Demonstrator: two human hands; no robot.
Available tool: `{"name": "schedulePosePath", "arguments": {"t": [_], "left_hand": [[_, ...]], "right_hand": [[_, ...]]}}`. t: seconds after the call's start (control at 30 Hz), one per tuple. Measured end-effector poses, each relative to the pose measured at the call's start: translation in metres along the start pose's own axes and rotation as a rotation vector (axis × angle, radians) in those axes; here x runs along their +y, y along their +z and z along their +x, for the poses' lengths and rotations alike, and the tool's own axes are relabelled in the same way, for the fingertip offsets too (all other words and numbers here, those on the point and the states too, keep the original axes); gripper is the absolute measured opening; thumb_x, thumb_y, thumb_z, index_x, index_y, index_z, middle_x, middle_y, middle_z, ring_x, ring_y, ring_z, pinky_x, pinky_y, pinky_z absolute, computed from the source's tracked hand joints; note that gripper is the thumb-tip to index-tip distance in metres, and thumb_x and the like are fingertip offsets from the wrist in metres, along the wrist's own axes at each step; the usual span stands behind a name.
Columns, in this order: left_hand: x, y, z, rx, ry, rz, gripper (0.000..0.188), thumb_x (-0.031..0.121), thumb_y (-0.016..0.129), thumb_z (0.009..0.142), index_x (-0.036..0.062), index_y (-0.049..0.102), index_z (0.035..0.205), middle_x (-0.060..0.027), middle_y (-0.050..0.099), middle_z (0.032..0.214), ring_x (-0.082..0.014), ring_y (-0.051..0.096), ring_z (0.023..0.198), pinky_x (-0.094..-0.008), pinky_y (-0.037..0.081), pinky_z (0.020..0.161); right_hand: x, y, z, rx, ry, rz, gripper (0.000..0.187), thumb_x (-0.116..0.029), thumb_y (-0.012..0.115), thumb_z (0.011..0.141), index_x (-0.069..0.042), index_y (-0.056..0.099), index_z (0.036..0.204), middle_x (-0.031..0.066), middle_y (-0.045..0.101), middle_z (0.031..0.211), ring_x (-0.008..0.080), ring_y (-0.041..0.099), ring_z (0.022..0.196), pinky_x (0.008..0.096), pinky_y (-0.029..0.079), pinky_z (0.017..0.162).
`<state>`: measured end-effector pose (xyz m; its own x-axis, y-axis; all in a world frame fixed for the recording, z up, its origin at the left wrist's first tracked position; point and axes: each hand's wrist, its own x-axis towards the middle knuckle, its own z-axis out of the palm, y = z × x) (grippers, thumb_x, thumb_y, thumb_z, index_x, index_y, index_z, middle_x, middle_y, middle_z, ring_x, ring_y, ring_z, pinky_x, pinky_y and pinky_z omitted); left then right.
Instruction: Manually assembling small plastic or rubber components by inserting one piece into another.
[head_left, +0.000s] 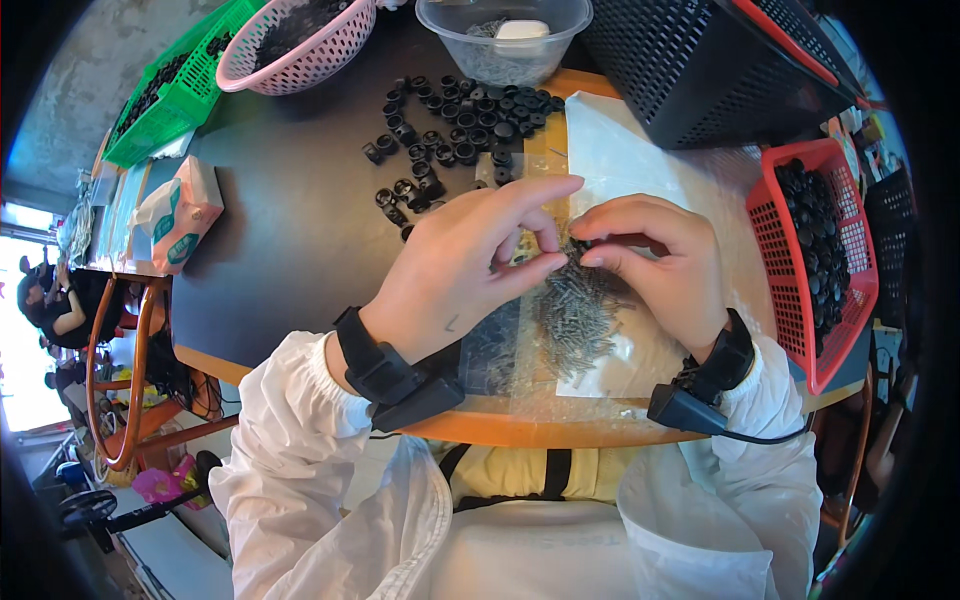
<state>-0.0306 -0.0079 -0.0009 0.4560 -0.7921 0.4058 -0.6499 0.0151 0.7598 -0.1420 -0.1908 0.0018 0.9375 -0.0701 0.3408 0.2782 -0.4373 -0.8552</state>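
My right hand [668, 250] pinches a small black plastic part [580, 243] between thumb and fingers, much of it hidden. Close beside it on the left is my left hand [455, 265], its index finger stretched out above. The left thumb and middle finger come together next to the part; what they hold, if anything, is too small to make out. Beneath both hands lies a heap of thin metal pins or screws [578, 318] on clear plastic and white sheeting. Beyond my left hand, many black round plastic parts [465, 120] are scattered over the dark tabletop [290, 230].
A red basket of black parts [815, 250] stands at the right, a large black crate [690, 70] behind it. At the back are a clear bowl [505, 60], a pink basket [300, 60] and a green basket [165, 110]. A tissue pack [185, 215] lies left.
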Motion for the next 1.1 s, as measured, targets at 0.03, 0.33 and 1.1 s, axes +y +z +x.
{"name": "schedulePosePath", "arguments": {"t": [0.03, 0.33, 1.1], "left_hand": [[0.001, 0.0, 0.0, 0.004, -0.002, 0.001, 0.058, -0.005, 0.074, 0.074, 0.0076, 0.055, 0.127, 0.0011, 0.063, 0.08, -0.0062, 0.041, 0.057, -0.0199, 0.04, 0.055], [0.001, -0.002, -0.002, -0.033, -0.11, -0.081, 0.069, -0.002, 0.075, 0.074, 0.0077, 0.044, 0.136, 0.0021, 0.062, 0.08, -0.0067, 0.043, 0.061, -0.0192, 0.04, 0.059], [-0.023, -0.037, 0.017, 0.306, 0.099, 0.729, 0.021, 0.014, 0.08, 0.066, 0.012, 0.071, 0.086, -0.0031, 0.057, 0.089, -0.0234, 0.054, 0.084, -0.0343, 0.046, 0.073]], "right_hand": [[0.001, 0.001, -0.001, 0.008, 0.164, 0.178, 0.021, 0.005, 0.069, 0.078, 0.001, 0.068, 0.099, 0.0085, 0.069, 0.095, 0.0147, 0.065, 0.089, 0.0265, 0.052, 0.081], [0.005, 0.001, -0.002, -0.023, 0.168, 0.241, 0.023, 0.009, 0.066, 0.078, 0.002, 0.068, 0.1, 0.0091, 0.068, 0.099, 0.0145, 0.065, 0.09, 0.0262, 0.053, 0.082], [0.014, -0.006, 0.0, 0.056, 0.356, 0.798, 0.018, -0.001, 0.066, 0.086, 0.001, 0.062, 0.103, 0.0041, 0.063, 0.09, 0.0091, 0.06, 0.079, 0.0226, 0.049, 0.076]]}}
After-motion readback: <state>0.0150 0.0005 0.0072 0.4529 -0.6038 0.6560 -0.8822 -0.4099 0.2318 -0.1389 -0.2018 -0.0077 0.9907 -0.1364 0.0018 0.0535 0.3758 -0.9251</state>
